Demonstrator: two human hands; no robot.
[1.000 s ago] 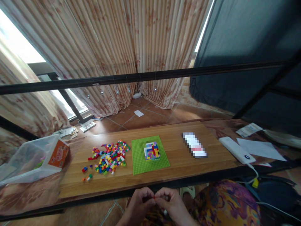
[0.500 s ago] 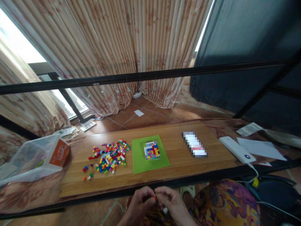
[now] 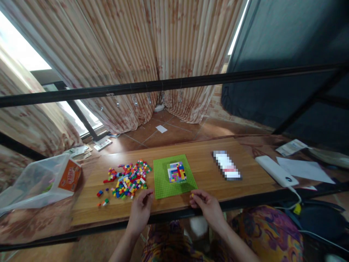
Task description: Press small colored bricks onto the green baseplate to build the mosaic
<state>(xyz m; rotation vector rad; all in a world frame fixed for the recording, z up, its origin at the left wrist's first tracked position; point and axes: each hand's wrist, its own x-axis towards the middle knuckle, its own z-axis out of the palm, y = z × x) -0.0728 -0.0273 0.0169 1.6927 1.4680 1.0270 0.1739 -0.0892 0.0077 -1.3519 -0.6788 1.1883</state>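
Observation:
My right hand [image 3: 207,208] is at the board's front edge, thumb and fingers pinching a small yellow brick [image 3: 192,195]. At the near left of the green baseplate [image 3: 161,187], my left hand [image 3: 141,208] has its fingers drawn together; whatever may be in them is too small to make out. On the baseplate sits a squarish build of many-coloured bricks [image 3: 176,172], with white, purple, red and yellow showing. A heap of loose bricks [image 3: 131,182] spreads just beyond my left hand.
A wooden board [image 3: 207,163] lies across the table. On it, to the right, is a phone [image 3: 227,166] with a blurred screen. Further right are a white power bank [image 3: 275,171] with a cable and some paper [image 3: 307,170]. A clear plastic box [image 3: 40,178] stands far left.
My hands were together below the table edge, fingers meeting at a small orange piece. They have since parted and moved forward over the board, left hand leftward, right hand rightward with a yellow brick showing.

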